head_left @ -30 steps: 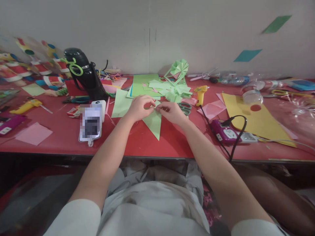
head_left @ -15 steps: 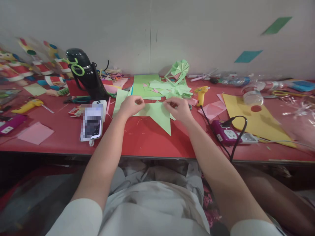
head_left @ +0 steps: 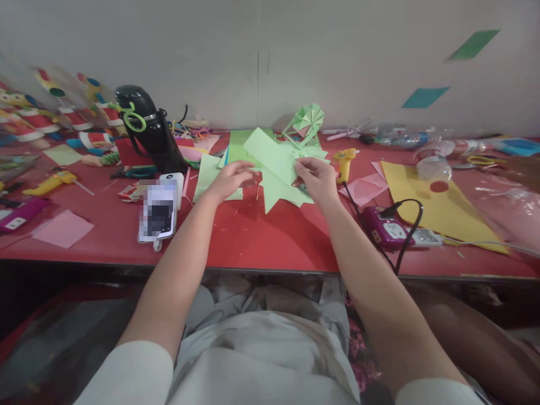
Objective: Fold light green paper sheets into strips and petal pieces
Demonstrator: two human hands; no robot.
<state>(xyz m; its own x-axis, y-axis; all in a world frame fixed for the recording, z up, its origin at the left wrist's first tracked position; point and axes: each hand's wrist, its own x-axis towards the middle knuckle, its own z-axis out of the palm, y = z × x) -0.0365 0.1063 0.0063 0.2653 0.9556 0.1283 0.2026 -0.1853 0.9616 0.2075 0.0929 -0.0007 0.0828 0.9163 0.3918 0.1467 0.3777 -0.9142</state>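
My right hand [head_left: 316,177] pinches the edge of a light green folded paper [head_left: 276,160], which is lifted and slanted up to the left. My left hand [head_left: 235,179] is just left of that paper, its fingers apart and holding nothing. Pointed green paper [head_left: 276,194] shows below the lifted part; whether it is the same piece I cannot tell. Behind stands a pleated green paper piece [head_left: 309,118]. A light green sheet [head_left: 207,177] lies beside my left hand.
A black bottle [head_left: 145,126] and a phone [head_left: 158,211] are to the left. At right are a yellow glue gun [head_left: 346,161], a purple power strip [head_left: 386,228], yellow paper [head_left: 442,211] and a plastic bottle [head_left: 432,163]. A person's arm [head_left: 472,332] shows at lower right.
The green paper has turned, its upper part now rising to the left. My left hand has let go and opened, while my right hand has shifted slightly right and up.
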